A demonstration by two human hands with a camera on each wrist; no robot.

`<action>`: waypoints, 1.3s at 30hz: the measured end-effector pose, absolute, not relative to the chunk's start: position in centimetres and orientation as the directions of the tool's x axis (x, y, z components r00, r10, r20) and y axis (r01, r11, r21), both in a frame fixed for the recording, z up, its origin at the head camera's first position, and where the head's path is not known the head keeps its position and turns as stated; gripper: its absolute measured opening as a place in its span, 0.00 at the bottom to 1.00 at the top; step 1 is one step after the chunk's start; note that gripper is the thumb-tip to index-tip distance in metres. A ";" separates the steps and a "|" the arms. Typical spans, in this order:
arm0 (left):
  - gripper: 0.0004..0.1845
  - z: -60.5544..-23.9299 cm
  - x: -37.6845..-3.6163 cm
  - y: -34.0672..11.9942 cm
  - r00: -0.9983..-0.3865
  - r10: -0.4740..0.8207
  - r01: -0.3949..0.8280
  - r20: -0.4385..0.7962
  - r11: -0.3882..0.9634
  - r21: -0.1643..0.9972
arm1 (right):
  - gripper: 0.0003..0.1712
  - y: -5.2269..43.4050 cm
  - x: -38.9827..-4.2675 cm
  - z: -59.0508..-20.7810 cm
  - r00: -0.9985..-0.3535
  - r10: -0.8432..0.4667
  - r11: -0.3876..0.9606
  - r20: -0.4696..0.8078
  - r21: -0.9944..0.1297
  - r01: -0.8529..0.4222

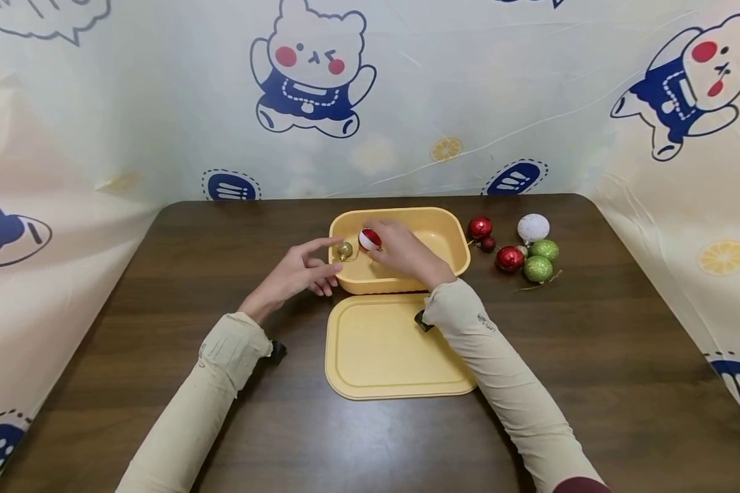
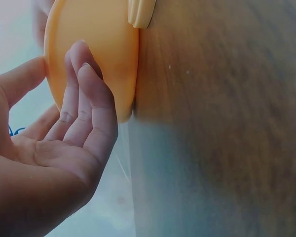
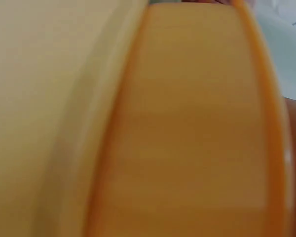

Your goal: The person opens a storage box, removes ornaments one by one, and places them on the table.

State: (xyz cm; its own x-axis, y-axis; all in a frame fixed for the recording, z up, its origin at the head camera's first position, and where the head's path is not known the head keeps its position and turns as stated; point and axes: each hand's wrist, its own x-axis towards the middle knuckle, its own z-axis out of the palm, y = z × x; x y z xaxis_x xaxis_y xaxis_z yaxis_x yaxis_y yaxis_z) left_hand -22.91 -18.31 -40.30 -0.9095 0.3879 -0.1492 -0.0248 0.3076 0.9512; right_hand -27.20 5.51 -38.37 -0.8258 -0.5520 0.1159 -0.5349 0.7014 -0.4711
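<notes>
**Two hands at the yellow tub, baubles off to the side**

Using the yellow rounded plastic tub (image 1: pixel 447 229) as the landmark here, it sits on the dark wood-grain worktop (image 1: pixel 160 274). Just left of the tub is the left hand (image 1: pixel 296 274), fingers straight and relaxed, fingertips (image 2: pixel 81 57) touching the tub's outer wall, holding nothing. Inside the tub at its left end there's a small gold glittery bauble (image 1: pixel 344 250), and right next to it a red-and-white round bauble (image 1: pixel 369 239) that the right hand (image 1: pixel 403 252) is pinching over the tub's inside. The right wrist view is just blurry yellow plastic, so no help there. In front of the tub, nearly touching it, lies the flat yellow plastic lid (image 1: pixel 382 349). Right of the tub is a loose cluster: two shiny red baubles (image 1: pixel 479 227), a small dark red one (image 1: pixel 488 243), a white speckled bauble (image 1: pixel 533 227) and two green glittery baubles (image 1: pixel 538 268).
</notes>
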 end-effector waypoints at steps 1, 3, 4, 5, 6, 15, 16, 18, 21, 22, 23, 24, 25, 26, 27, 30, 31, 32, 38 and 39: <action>0.34 -40.2 -22.9 -18.3 -0.911 0.385 -0.026 -0.150 0.308 0.951 | 0.28 5.4 -27.2 -38.6 -0.823 -0.556 0.700 0.115 -0.468 -0.538; 0.34 -40.2 -22.8 -18.4 -0.911 0.385 -0.028 -0.150 0.305 0.952 | 0.28 5.2 -27.2 -39.0 -0.817 -0.565 0.698 0.113 -0.462 -0.547; 0.34 -40.2 -22.8 -18.4 -0.910 0.385 -0.029 -0.151 0.304 0.952 | 0.28 5.1 -27.2 -39.2 -0.814 -0.569 0.695 0.118 -0.460 -0.552; 0.34 -40.2 -22.8 -18.5 -0.910 0.386 -0.029 -0.151 0.304 0.952 | 0.27 5.0 -27.3 -39.4 -0.811 -0.572 0.692 0.124 -0.458 -0.558; 0.34 -40.1 -22.8 -18.5 -0.910 0.387 -0.029 -0.151 0.302 0.953 | 0.26 4.9 -27.3 -39.5 -0.808 -0.573 0.688 0.136 -0.457 -0.564; 0.34 -39.9 -22.7 -18.6 -0.909 0.391 -0.021 -0.143 0.298 0.954 | 0.17 5.1 -27.3 -39.9 -0.820 -0.535 0.683 0.206 -0.466 -0.563; 0.34 -39.9 -22.8 -18.6 -0.908 0.393 -0.022 -0.143 0.297 0.955 | 0.17 5.1 -27.3 -39.9 -0.820 -0.534 0.683 0.205 -0.467 -0.561; 0.34 -40.0 -22.8 -18.6 -0.907 0.395 -0.023 -0.145 0.297 0.955 | 0.17 5.2 -27.3 -40.0 -0.821 -0.534 0.683 0.203 -0.469 -0.560; 0.34 -40.1 -22.8 -18.6 -0.907 0.394 -0.024 -0.147 0.300 0.954 | 0.17 5.2 -27.3 -40.0 -0.817 -0.541 0.677 0.202 -0.471 -0.565; 0.34 -40.2 -22.8 -18.5 -0.908 0.393 -0.026 -0.148 0.300 0.954 | 0.17 5.2 -27.3 -40.0 -0.815 -0.542 0.675 0.202 -0.472 -0.566; 0.33 -40.2 -22.8 -18.5 -0.908 0.391 -0.027 -0.149 0.300 0.954 | 0.17 5.2 -27.3 -40.0 -0.814 -0.544 0.674 0.202 -0.472 -0.568; 0.33 -40.3 -22.8 -18.5 -0.908 0.391 -0.028 -0.148 0.298 0.954 | 0.17 5.3 -27.3 -40.0 -0.813 -0.546 0.673 0.202 -0.473 -0.569; 0.33 -40.3 -22.8 -18.5 -0.909 0.390 -0.029 -0.149 0.297 0.955 | 0.17 5.3 -27.3 -40.1 -0.813 -0.547 0.673 0.202 -0.472 -0.570; 0.33 -40.3 -22.8 -18.5 -0.909 0.389 -0.030 -0.148 0.294 0.955 | 0.17 5.3 -27.3 -40.1 -0.812 -0.547 0.673 0.203 -0.470 -0.571; 0.33 -40.4 -22.8 -18.5 -0.909 0.389 -0.031 -0.149 0.293 0.956 | 0.16 5.3 -27.3 -40.1 -0.812 -0.548 0.673 0.203 -0.470 -0.572; 0.33 -40.5 -22.8 -18.4 -0.909 0.389 -0.033 -0.150 0.292 0.956 | 0.16 5.4 -27.3 -40.2 -0.808 -0.551 0.671 0.208 -0.465 -0.577; 0.33 -40.5 -22.8 -18.4 -0.909 0.389 -0.033 -0.150 0.293 0.956 | 0.16 5.4 -27.3 -40.2 -0.807 -0.552 0.670 0.211 -0.464 -0.580; 0.33 -40.5 -22.9 -18.4 -0.909 0.389 -0.032 -0.150 0.293 0.956 | 0.15 5.5 -27.3 -40.2 -0.805 -0.554 0.669 0.213 -0.461 -0.583; 0.33 -40.3 -22.9 -18.3 -0.909 0.393 -0.023 -0.141 0.291 0.956 | 0.16 5.8 -27.2 -39.7 -0.799 -0.559 0.664 0.221 -0.457 -0.591; 0.33 -40.3 -22.9 -18.3 -0.909 0.393 -0.020 -0.139 0.291 0.957 | 0.16 5.8 -27.2 -39.5 -0.799 -0.559 0.664 0.221 -0.459 -0.591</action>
State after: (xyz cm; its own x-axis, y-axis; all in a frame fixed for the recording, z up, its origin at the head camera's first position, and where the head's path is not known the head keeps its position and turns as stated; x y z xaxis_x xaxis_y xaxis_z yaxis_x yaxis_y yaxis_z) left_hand -22.89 -18.27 -40.27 -0.9088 0.3935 -0.1389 -0.0203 0.2909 0.9565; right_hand -27.18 5.85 -39.50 -0.7994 -0.5589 0.2206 -0.5907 0.6639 -0.4585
